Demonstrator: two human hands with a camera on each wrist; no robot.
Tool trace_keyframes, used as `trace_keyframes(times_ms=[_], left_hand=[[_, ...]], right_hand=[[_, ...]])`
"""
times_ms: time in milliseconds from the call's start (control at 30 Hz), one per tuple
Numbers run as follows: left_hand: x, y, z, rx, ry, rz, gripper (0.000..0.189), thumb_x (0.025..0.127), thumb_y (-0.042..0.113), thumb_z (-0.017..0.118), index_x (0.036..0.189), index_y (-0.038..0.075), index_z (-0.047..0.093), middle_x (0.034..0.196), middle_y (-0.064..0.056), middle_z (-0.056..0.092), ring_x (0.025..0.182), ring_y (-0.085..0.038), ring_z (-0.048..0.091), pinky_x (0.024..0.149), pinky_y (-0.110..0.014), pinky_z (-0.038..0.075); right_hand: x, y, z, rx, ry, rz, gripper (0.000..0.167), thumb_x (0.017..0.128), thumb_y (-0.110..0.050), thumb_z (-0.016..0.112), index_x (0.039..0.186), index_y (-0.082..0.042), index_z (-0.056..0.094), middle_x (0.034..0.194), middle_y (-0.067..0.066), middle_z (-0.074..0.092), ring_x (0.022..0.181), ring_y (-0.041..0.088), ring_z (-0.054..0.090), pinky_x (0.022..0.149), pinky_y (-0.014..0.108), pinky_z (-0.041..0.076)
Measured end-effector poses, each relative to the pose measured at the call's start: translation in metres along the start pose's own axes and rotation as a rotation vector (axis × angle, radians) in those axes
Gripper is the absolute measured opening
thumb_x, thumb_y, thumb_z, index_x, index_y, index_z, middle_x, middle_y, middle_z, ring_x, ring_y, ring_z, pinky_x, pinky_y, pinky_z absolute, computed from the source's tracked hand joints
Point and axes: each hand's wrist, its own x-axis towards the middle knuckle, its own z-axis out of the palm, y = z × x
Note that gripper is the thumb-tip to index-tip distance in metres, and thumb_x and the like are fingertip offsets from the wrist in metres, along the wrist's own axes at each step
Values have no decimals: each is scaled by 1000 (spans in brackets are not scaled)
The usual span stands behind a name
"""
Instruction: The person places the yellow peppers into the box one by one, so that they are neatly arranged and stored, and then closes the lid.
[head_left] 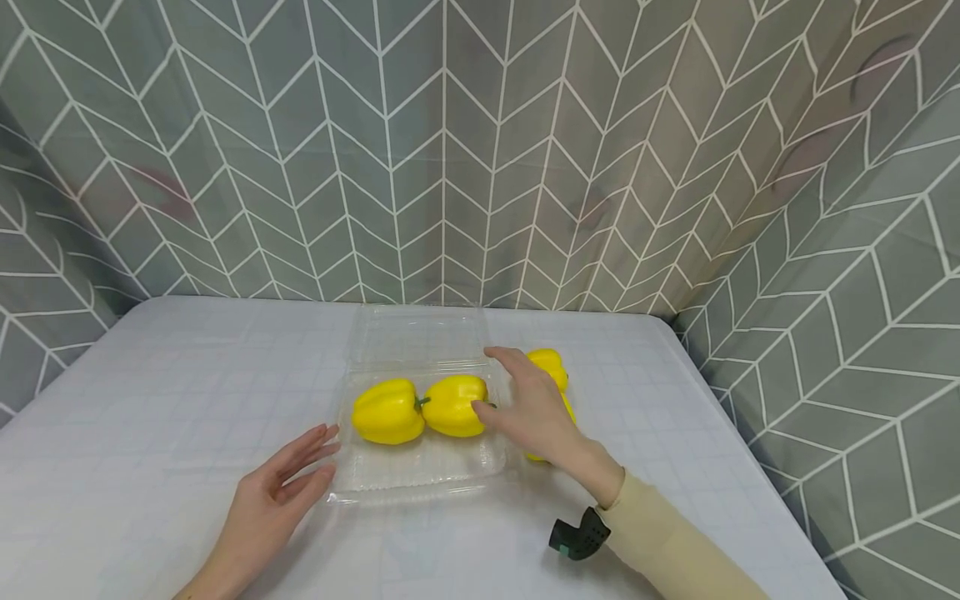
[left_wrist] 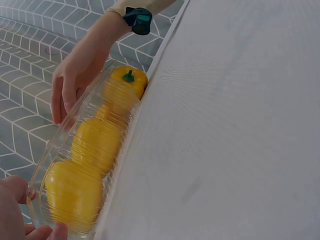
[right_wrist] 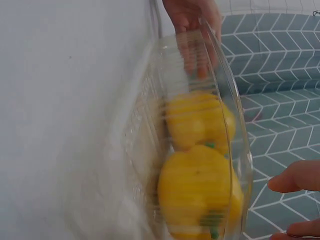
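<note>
We have 2 yellow peppers (head_left: 388, 412) in the clear box (head_left: 420, 473); our left grip (head_left: 264, 502), fingers loose, rests at its side, likely steadying it; our right grip (head_left: 536, 412) hovers, spread, holding nothing.

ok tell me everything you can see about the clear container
The clear container looks like thin, shiny plastic, with ribbed walls and a lid-like flap open at the back. It lies flat on the white table, holding two yellow peppers in a row. The left hand touches its left edge; the right hand hovers over its right edge.
</note>
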Motion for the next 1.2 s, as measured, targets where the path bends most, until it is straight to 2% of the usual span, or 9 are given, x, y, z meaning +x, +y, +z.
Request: trace_keyframes(times_ms=[233,500,800,1200], left_hand=[[0,-1,-1,-11,-3,3,53,96,15,69,145,8,50,141,-8,60,115,7,59,88,-12,54],[1,-2,-1,-2,-5,15,53,96,12,69,145,6,50,140,-10,60,115,8,59,88,-12,54],[0,-3,-2,1,3,26,53,96,14,69,144,6,51,140,-9,60,115,7,60,89,-12,55],[0,-3,0,8,12,15,53,95,13,70,144,7,51,139,-9,61,114,8,60,88,-11,54]], right_hand=[[1,19,-15,-40,27,-22,67,82,-24,80,142,-11,52,146,8,53,134,32,51,110,55,45],[3,39,-31,-48,56,1,66,82,-23,81,141,-12,53,144,9,55,132,34,52,111,56,43],[8,55,-40,-33,69,34,67,83,-25,81,142,-11,53,145,10,55,138,34,46,114,60,38],[11,69,-48,-27,70,7,65,84,-24,80,141,-9,53,144,12,55,138,35,45,115,60,37]])
